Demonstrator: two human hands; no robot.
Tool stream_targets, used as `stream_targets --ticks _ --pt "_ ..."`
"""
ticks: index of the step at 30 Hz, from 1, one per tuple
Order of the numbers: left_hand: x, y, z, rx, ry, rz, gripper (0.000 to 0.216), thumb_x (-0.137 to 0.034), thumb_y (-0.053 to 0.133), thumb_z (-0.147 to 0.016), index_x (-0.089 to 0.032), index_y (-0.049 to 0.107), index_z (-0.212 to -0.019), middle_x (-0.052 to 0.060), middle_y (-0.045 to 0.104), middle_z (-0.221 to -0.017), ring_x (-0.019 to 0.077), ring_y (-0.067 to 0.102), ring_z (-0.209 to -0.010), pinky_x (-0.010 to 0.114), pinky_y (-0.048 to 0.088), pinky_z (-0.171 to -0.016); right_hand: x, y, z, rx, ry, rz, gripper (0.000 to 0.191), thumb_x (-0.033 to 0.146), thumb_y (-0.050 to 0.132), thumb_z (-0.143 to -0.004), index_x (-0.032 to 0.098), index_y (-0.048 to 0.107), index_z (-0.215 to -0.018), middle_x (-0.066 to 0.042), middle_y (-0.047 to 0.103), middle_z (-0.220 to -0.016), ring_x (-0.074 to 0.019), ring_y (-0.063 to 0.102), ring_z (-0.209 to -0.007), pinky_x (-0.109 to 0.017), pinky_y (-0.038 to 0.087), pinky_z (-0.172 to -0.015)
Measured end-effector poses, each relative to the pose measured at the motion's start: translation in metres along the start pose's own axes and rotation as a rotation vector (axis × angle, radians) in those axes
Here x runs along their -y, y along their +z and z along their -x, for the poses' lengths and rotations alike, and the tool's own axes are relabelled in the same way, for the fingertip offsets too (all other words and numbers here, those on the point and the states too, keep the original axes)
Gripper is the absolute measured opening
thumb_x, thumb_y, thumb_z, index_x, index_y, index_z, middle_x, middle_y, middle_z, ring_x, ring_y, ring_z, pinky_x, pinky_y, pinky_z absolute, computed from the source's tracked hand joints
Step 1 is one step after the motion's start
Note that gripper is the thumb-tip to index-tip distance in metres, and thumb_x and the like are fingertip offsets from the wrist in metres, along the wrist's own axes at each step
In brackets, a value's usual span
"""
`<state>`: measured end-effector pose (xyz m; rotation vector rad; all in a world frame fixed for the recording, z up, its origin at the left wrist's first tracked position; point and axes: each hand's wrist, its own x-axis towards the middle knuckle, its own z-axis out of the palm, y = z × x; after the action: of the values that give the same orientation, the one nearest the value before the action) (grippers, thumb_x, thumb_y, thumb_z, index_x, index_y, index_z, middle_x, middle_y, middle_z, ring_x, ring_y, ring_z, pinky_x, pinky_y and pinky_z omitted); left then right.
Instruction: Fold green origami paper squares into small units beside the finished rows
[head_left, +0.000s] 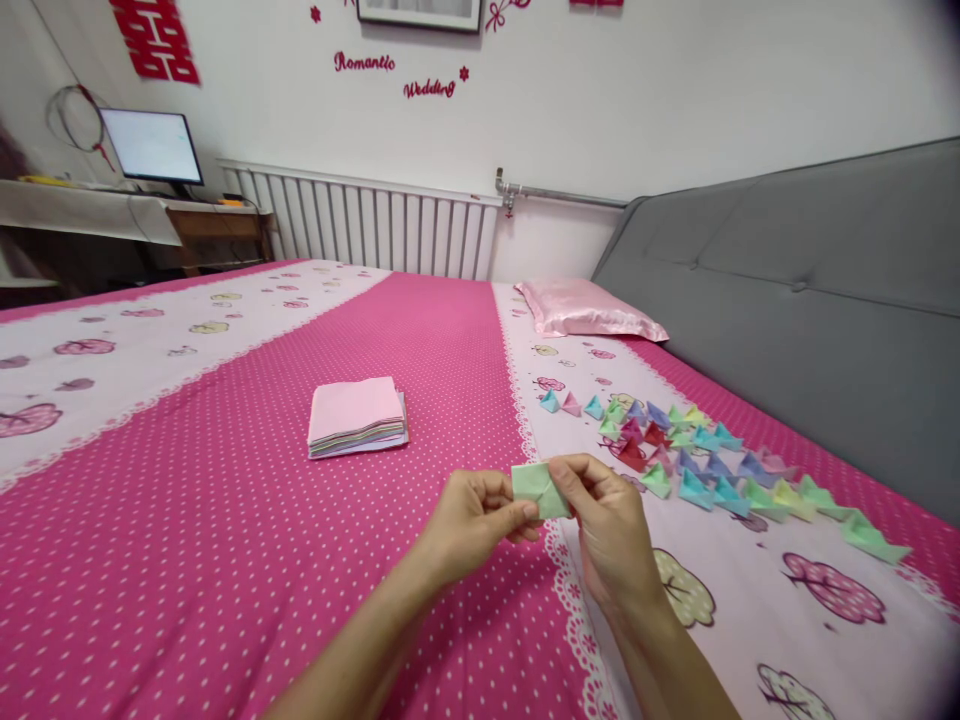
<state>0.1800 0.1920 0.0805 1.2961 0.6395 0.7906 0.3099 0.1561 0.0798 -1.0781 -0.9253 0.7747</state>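
A small light green folded paper (pixel 537 488) is held above the bed between both hands. My left hand (pixel 472 525) pinches its lower left edge with thumb and fingers closed. My right hand (pixel 607 530) grips its right side, fingers curled over the top. To the right, several folded paper shapes (pixel 697 455) in green, blue, red, pink and purple lie in rows on the sheet. A stack of square coloured paper sheets (pixel 357 415), pink on top, rests on the bed to the left, beyond my left hand.
The bed has a pink dotted sheet (pixel 187 520) with pale tree-print bands. A pink pillow (pixel 589 308) lies by the grey headboard (pixel 810 300) on the right. A white radiator (pixel 367 220) and a desk with a monitor (pixel 152 146) stand by the far wall.
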Motion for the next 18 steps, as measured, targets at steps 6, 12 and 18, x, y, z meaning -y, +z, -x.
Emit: stream_targets --ticks 6,12,18 --pt "-0.0012 0.0022 0.0001 0.023 0.028 0.003 0.023 -0.031 0.067 -0.066 -0.009 0.064 -0.074 0.005 0.063 -0.062 0.0094 0.055 -0.054 0.021 0.042 -0.055 0.0002 -0.0021 0.0002 0.02 0.0 0.033 0.018 0.034 0.064 -0.07 0.016 0.062 -0.069 0.001 0.056 -0.059 -0.0102 0.048 -0.053 -0.021 0.04 -0.049" --pt "0.0017 0.0018 -0.001 0.004 0.077 -0.038 0.029 -0.035 0.064 -0.069 -0.011 0.055 -0.056 -0.002 0.049 -0.05 0.0059 0.041 -0.046 0.018 0.029 -0.046 0.0043 -0.0008 0.0043 0.177 0.014 0.103 0.017 0.033 0.061 -0.073 0.016 0.063 -0.072 -0.001 0.06 -0.063 -0.013 0.054 -0.057 -0.025 0.045 -0.053" --pt "0.0054 0.0007 -0.0011 0.034 0.119 -0.067 0.028 -0.036 0.062 -0.07 -0.011 0.055 -0.058 -0.002 0.049 -0.051 0.0066 0.041 -0.047 0.019 0.03 -0.046 0.0054 -0.0009 0.0039 0.187 0.069 0.041 0.018 0.033 0.063 -0.072 0.016 0.062 -0.068 0.001 0.057 -0.058 -0.0103 0.051 -0.049 -0.022 0.043 -0.048"
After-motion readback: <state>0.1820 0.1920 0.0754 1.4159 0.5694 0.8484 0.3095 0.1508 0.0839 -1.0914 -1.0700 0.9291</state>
